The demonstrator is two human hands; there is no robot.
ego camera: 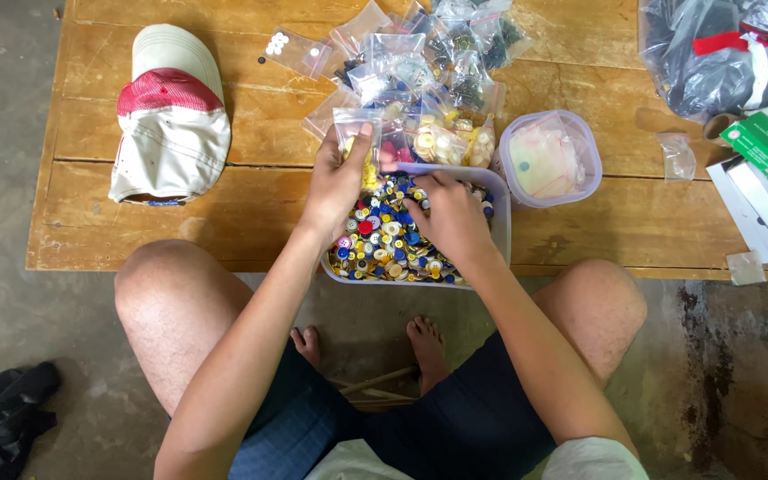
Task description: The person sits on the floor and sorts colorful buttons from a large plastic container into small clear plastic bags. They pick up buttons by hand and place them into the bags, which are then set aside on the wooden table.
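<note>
We see one clear tub (498, 213) heaped with coloured buttons (382, 242), sitting at the near edge of the wooden table (180, 213). Our left hand (338, 182) pinches one small clear bag (355, 124) above it; our right hand (449, 216) digs among the buttons, fingers curled, though what they grip we cannot tell. A pile of filled bags (428, 80) crowds the far side, one lidded round container (548, 158) sits right, one cap (171, 116) left.

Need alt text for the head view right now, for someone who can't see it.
A seated person's left hand holds a small clear bag above a tub of mixed coloured buttons while the right hand digs in it. Filled bags, a cap and a lidded tub lie on the wooden table.
</note>
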